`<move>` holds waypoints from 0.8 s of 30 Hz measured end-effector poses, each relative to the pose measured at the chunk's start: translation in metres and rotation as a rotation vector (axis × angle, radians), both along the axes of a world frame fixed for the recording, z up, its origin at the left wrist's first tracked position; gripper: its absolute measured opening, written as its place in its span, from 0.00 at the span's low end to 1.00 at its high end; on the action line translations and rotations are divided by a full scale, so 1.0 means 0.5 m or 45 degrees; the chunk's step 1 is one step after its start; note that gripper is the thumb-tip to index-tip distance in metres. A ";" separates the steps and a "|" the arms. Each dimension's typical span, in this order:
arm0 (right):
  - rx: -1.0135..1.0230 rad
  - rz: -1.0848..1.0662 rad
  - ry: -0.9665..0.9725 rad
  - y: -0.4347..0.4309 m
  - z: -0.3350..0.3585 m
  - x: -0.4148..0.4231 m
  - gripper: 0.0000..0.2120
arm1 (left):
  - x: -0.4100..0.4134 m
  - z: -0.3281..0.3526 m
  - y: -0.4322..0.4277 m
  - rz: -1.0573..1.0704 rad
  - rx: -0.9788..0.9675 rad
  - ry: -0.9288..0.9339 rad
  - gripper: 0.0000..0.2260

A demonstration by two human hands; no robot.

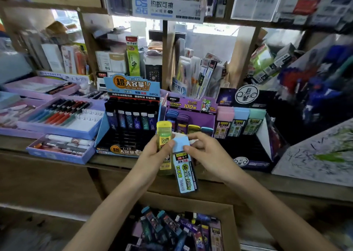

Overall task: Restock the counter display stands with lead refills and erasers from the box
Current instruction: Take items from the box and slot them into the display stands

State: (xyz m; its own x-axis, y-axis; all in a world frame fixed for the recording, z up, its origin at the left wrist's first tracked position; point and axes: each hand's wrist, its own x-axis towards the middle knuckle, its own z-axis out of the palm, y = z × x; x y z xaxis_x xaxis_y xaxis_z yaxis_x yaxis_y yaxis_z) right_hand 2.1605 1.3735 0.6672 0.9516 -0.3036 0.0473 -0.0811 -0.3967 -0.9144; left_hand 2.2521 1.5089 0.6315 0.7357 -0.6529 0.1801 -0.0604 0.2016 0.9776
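Above the tabletop's (114, 161) near edge, the left grip (158, 153) clasps a yellow refill case (163, 134) upright, its thumb on the blue refill case (184, 174) just beside it. The right grip (206, 155) pinches the blue case's cap. Below them is the open box (234, 229).

Looks forward and down from head height through one wide-angle lens, close over the left hand (159, 151) and right hand (202, 151), facing the surface (17, 144) and its display stands (131, 117) head-on, with shelves (248, 21) behind and the box (191, 201) at the lower edge.
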 end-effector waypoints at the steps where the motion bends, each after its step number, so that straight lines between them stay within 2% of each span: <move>1: -0.035 0.005 0.002 -0.014 0.002 -0.008 0.05 | -0.003 -0.004 -0.008 -0.004 -0.002 0.008 0.13; 4: -0.081 -0.041 -0.038 -0.080 0.016 -0.038 0.03 | -0.006 -0.011 -0.028 0.018 -0.010 0.066 0.14; 8: -0.064 -0.315 -0.225 -0.205 0.056 -0.077 0.02 | -0.005 -0.013 -0.046 0.003 0.015 0.032 0.15; 13: -0.379 -0.503 -0.230 -0.321 0.076 -0.071 0.02 | -0.007 -0.017 -0.061 -0.013 0.068 -0.004 0.12; 20: -0.561 -0.383 -0.142 -0.352 0.036 -0.030 0.06 | -0.011 -0.022 -0.062 0.007 0.092 -0.037 0.12; 24: -0.387 -0.350 -0.113 -0.367 0.027 -0.027 0.06 | -0.009 -0.025 -0.060 0.011 0.103 -0.033 0.11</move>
State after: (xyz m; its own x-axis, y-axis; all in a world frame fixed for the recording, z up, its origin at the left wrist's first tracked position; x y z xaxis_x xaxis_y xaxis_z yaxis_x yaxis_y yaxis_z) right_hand 2.1472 1.1900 0.6807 0.8253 -0.5053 0.2522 -0.1476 -0.6241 -0.7673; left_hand 2.2475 1.4790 0.6192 0.7373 -0.6596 0.1460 -0.0874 0.1212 0.9888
